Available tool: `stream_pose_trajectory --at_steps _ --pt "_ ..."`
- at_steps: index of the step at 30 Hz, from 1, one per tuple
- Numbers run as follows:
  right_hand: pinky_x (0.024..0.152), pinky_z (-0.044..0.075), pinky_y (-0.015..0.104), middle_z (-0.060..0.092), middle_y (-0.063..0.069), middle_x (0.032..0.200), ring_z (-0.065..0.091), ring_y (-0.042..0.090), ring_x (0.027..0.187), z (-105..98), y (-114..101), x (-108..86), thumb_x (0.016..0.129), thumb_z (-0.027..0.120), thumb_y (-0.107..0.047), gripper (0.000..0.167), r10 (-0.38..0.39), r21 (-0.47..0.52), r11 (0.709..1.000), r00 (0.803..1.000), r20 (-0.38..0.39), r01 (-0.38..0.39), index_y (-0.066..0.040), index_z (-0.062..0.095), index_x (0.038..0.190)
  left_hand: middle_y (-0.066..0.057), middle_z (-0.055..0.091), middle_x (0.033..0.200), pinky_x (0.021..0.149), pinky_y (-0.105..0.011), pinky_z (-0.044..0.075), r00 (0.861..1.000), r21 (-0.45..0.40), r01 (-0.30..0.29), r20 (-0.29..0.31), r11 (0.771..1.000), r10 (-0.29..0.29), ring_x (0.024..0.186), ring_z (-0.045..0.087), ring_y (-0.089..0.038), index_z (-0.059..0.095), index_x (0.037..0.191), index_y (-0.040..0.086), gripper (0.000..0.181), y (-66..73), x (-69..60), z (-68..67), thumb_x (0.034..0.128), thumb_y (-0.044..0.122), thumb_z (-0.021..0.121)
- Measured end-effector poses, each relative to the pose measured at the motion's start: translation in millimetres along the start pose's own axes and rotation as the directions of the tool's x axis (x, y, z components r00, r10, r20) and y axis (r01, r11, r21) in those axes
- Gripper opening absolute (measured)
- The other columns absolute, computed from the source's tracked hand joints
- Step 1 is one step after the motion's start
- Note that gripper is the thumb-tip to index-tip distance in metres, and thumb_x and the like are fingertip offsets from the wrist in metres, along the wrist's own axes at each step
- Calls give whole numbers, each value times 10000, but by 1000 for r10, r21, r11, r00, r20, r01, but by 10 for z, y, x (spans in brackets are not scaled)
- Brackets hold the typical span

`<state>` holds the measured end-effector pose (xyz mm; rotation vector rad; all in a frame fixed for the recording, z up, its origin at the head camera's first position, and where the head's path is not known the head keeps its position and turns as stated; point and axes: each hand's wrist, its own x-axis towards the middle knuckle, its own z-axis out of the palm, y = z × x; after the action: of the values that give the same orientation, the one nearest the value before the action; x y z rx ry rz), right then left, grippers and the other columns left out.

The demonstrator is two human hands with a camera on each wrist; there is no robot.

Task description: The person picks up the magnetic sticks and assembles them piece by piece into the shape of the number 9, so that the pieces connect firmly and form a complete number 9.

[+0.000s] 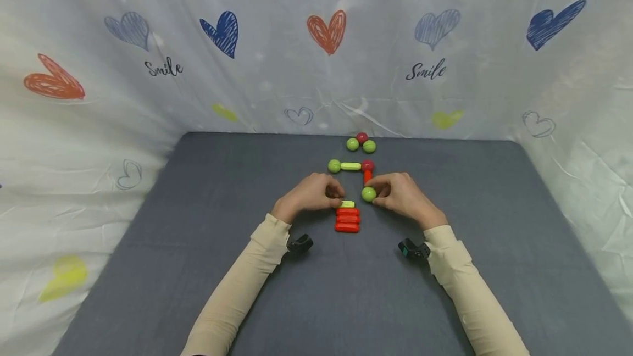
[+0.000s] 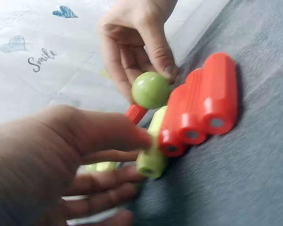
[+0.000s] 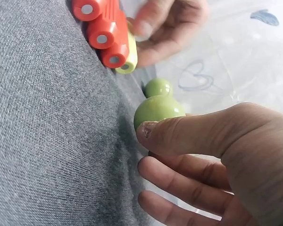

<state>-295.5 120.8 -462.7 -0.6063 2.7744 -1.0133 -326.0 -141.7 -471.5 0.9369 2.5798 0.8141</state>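
Note:
My left hand (image 1: 312,192) pinches the near end of a yellow-green magnetic rod (image 2: 152,165) between thumb and fingers. That rod lies beside three red magnetic rods (image 1: 348,220) in a row, with metal tips showing. My right hand (image 1: 404,198) holds a green ball (image 1: 368,194) between thumb and fingers. From this ball a red rod (image 1: 367,177) runs back to a red ball (image 1: 367,165). Another yellow-green rod (image 1: 351,166) joins the red ball to a second green ball (image 1: 334,166) on the left, making a corner shape.
Behind the corner shape, a loose red ball (image 1: 362,138) sits with two green balls (image 1: 352,144) near the table's back edge. A dark grey cloth (image 1: 222,180) covers the table. A white curtain (image 1: 277,70) printed with hearts hangs around the back and sides.

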Motion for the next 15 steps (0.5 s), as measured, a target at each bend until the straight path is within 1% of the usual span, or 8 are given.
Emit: stream_pose_trajectory --at_steps 4,6,8,11,15 --pt "648 528 340 703 18 901 633 146 742 -4 -8 11 805 816 -17 381 -2 0 1000 1000 7 2 -116 750 1166 70 718 976 805 -266 513 998 7 32 52 999 -32 893 639 -72 772 1065 149 231 -11 -41 -49 836 146 800" --pt "650 531 338 706 15 907 638 141 743 -5 -10 13 799 819 -13 384 -4 -1 1000 1000 8 4 -118 752 1163 77 718 972 797 -268 513 998 6 29 60 1000 -29 892 637 -72 776 1058 160 236 -24 -43 -53 826 129 808" --pt "650 533 337 709 13 913 644 136 745 -8 -8 11 796 819 -10 387 -5 -1 1000 1000 10 5 -118 753 1162 83 718 954 774 -261 516 998 7 13 57 1000 -13 871 639 -69 781 1047 165 216 -28 -36 -42 835 133 806" --pt "654 534 336 711 13 924 649 132 752 -12 -2 6 797 817 -9 390 -4 4 1000 1000 13 4 -120 753 1165 89 711 914 734 -252 511 1000 20 -4 28 1000 3 822 629 -62 788 1026 173 171 -27 -18 -19 857 147 794" --pt "655 532 337 712 15 926 649 136 756 -14 7 -3 800 813 -7 390 0 11 1000 1000 16 -1 -117 751 1169 92 693 905 727 -251 494 999 63 -10 -45 998 13 792 604 -53 790 1029 182 164 -27 5 8 866 172 791"
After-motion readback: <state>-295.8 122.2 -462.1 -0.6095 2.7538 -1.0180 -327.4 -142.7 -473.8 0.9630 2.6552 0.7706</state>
